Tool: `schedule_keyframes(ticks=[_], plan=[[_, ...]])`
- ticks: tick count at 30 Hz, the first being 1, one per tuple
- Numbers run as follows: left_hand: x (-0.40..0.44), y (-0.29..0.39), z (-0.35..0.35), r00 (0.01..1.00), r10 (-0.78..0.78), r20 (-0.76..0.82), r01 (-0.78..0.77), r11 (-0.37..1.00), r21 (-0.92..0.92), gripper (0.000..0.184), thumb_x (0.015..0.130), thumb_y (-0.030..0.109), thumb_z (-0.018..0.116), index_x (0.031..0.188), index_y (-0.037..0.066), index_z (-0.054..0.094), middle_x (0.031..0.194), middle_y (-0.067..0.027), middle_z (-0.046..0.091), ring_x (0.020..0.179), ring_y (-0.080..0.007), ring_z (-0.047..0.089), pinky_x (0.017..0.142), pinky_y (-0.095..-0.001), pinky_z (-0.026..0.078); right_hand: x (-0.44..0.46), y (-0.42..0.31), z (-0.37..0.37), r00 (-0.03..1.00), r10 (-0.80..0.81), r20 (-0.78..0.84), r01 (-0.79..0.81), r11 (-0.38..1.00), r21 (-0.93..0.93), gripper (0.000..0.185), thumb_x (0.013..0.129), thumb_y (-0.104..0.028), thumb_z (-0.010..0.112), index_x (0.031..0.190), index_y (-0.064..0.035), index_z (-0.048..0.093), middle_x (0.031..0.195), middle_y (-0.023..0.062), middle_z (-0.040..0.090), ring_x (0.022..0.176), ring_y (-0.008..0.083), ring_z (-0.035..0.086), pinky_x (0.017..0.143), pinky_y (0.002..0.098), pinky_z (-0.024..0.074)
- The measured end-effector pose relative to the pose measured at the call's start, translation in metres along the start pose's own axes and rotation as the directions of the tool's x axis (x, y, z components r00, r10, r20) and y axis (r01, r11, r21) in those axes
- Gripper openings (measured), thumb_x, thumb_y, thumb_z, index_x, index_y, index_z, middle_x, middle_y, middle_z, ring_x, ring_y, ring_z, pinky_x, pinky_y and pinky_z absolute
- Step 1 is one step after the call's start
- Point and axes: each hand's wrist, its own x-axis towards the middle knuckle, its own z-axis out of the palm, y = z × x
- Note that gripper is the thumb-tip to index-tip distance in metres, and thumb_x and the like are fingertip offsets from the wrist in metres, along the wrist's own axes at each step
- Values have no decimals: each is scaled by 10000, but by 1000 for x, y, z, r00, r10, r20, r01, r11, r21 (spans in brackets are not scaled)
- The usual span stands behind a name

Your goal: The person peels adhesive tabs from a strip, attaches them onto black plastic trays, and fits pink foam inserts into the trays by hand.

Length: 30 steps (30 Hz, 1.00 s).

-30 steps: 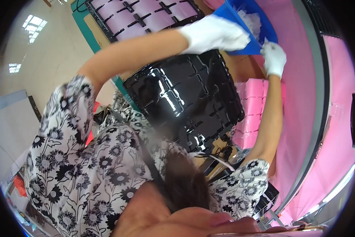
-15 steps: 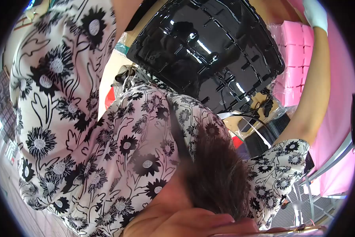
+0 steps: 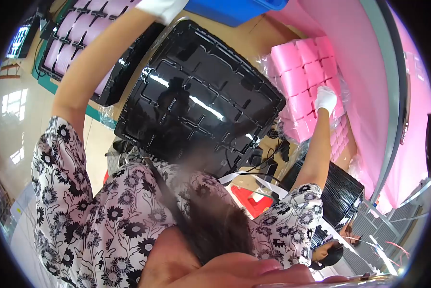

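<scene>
My left hand [image 3: 161, 6], in a white glove, is cut off by the top edge, between the lilac tray and the blue bin [image 3: 232, 11]; its fingers and anything they hold are out of sight. In a white glove too, my right hand [image 3: 325, 100] rests against the pink foam blocks [image 3: 299, 72], partly wrapped in clear film. Its fingers look curled in; what they grip, if anything, is too small to make out. Between my arms lies a large glossy black moulded tray [image 3: 196, 103] with ridges and slots.
At upper left stands a black tray with lilac padding [image 3: 88, 29]. Cables and a black plug [image 3: 283, 150] lie below the black tray's right corner, near a red-and-white object [image 3: 251, 200]. Black ribbed trays [image 3: 340, 194] stand lower right; another person's head [image 3: 329, 254] shows beyond.
My right hand has left the blue bin's rim and come down to the pink blocks. My left hand has moved left, away from the bin. The camera view has also shifted.
</scene>
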Motion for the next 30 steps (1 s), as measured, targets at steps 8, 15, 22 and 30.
schedule_keyframes(ticks=[8,15,22,30], plan=[[-71,5,-8,966,-221,131,228,973,-39,284,921,129,549,1173,10,605,1160,-61,613,1053,-116,558,949,-244,413,-10,-103,-11,975,213,63,-214,977,3,516,777,-478,610,1010,-22,669,1018,216,644,991,372,603,870,413,457],[-108,12,-23,878,-477,46,475,879,52,253,910,122,555,1122,11,639,1140,-47,624,1053,-101,557,919,-221,413,31,-76,41,894,408,186,-386,911,-144,288,751,-230,611,944,-33,692,1005,189,662,954,341,645,777,423,521],[-118,3,-31,821,-568,60,571,818,-73,260,919,93,523,1137,-15,614,1129,-73,630,1055,-130,577,948,-240,418,22,-66,33,920,363,147,-358,932,-58,255,733,-195,626,890,-2,684,963,208,660,857,339,664,725,396,523],[-116,-15,-27,835,-515,194,542,829,-134,291,925,119,532,1165,-38,582,1151,-115,624,1086,-174,582,950,-275,431,42,-8,60,915,-302,268,356,916,-184,189,785,-102,567,698,61,607,639,149,604,541,218,594,523,360,480]])
